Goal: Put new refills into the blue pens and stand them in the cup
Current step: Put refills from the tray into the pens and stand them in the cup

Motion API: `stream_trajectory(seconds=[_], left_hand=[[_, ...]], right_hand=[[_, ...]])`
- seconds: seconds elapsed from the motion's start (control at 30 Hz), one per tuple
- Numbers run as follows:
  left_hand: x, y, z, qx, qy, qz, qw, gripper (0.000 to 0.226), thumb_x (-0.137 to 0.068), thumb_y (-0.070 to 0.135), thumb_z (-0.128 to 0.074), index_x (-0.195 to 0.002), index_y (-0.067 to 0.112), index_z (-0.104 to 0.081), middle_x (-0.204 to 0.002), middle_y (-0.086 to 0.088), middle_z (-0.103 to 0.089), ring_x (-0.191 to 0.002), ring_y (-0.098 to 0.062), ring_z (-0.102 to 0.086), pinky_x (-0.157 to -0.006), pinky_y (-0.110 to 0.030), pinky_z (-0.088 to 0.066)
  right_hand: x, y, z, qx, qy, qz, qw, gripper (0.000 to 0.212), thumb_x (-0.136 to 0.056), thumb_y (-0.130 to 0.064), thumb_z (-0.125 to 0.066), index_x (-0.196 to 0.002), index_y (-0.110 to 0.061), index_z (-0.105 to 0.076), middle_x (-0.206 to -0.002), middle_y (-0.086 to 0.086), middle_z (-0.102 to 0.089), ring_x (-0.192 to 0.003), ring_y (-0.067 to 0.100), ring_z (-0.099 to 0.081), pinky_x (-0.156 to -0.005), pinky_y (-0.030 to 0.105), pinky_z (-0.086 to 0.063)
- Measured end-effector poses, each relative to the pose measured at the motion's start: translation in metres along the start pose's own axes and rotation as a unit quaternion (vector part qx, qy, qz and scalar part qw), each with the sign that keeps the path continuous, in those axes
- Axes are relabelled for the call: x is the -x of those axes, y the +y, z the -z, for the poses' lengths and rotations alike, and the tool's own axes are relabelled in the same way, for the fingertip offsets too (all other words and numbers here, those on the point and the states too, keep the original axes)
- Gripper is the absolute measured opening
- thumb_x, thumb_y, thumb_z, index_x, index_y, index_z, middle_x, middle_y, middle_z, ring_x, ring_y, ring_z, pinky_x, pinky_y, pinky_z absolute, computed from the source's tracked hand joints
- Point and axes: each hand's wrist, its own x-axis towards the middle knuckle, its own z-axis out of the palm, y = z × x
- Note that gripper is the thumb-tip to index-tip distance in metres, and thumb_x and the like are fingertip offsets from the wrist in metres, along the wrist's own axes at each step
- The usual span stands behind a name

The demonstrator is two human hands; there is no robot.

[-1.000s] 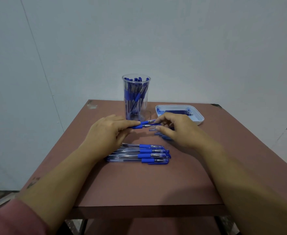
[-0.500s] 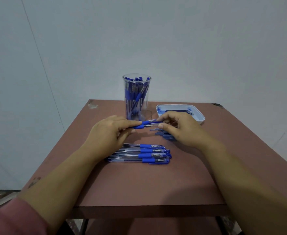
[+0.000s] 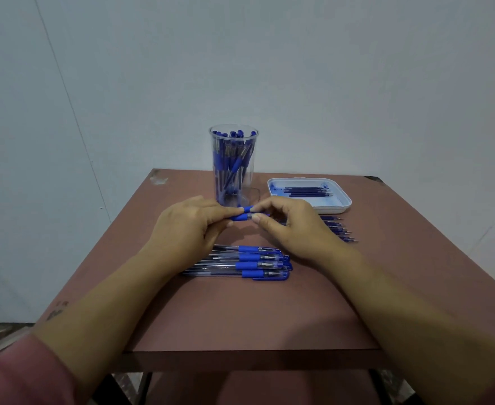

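One pen between left grip, right grip

In the middle of the frame, the left hand and the right hand meet over a brown table. Both pinch one blue pen between fingertips, and it lies roughly level. Just behind them, toward the upper centre, stands a clear cup with blue pens upright inside. To its right sits a pale tray holding a few dark refills. More loose refills lie on the table at the right, partly hidden by the right hand. Below the hands a row of pens lies side by side. A pink sleeve fills the lower left corner.
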Motion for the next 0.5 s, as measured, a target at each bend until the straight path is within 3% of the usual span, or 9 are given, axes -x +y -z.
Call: stream_trajectory(seconds=[0.1, 0.17, 0.23, 0.3, 0.5], left_hand=[[0.000, 0.003, 0.005, -0.003, -0.042, 0.040, 0.998, 0.047, -0.090, 0.049, -0.047, -0.130, 0.028, -0.061, -0.099, 0.006, -0.069, -0.077, -0.008, -0.046, -0.069, -0.027, -0.046], [0.003, 0.002, 0.011, -0.012, -0.109, 0.087, 0.990, 0.070, -0.085, 0.066, -0.038, -0.145, 0.029, -0.043, -0.121, 0.004, -0.062, -0.102, -0.015, -0.054, -0.087, -0.033, -0.048], [0.008, 0.003, 0.016, -0.024, -0.171, 0.120, 0.978, 0.086, -0.080, 0.077, -0.030, -0.151, 0.029, -0.029, -0.134, 0.004, -0.052, -0.119, -0.016, -0.049, -0.098, -0.034, -0.043], [0.017, 0.008, 0.020, -0.036, -0.215, 0.123, 0.968, 0.095, -0.076, 0.084, -0.026, -0.153, 0.028, -0.021, -0.140, 0.005, -0.045, -0.125, -0.015, -0.045, -0.102, -0.033, -0.040], [0.037, 0.020, 0.021, 0.021, -0.246, 0.103, 0.963, 0.091, -0.075, 0.087, -0.029, -0.146, 0.030, -0.040, -0.149, 0.013, -0.040, -0.133, -0.003, -0.039, -0.110, -0.024, -0.032]], right_hand=[[-0.003, -0.002, 0.001, -0.089, 0.025, -0.049, 0.995, 0.010, -0.092, -0.020, -0.065, -0.101, -0.023, -0.069, -0.083, -0.009, -0.065, -0.074, -0.001, -0.060, -0.071, 0.019, -0.054], [-0.006, -0.002, 0.011, -0.127, 0.071, -0.060, 0.988, 0.013, -0.093, -0.014, -0.063, -0.098, -0.025, -0.067, -0.089, -0.005, -0.066, -0.072, -0.004, -0.058, -0.071, 0.017, -0.051], [-0.007, -0.001, 0.022, -0.149, 0.131, -0.055, 0.979, 0.018, -0.094, -0.009, -0.060, -0.096, -0.026, -0.064, -0.093, -0.007, -0.065, -0.074, -0.008, -0.058, -0.073, 0.012, -0.047], [-0.008, -0.002, 0.030, -0.154, 0.180, -0.041, 0.971, 0.018, -0.095, -0.007, -0.057, -0.100, -0.023, -0.062, -0.093, -0.010, -0.063, -0.079, -0.008, -0.058, -0.076, 0.010, -0.046], [-0.026, -0.022, 0.044, -0.150, 0.260, 0.041, 0.953, 0.024, -0.094, -0.006, -0.058, -0.104, -0.026, -0.049, -0.091, -0.006, -0.056, -0.080, -0.001, -0.055, -0.076, 0.015, -0.046]])
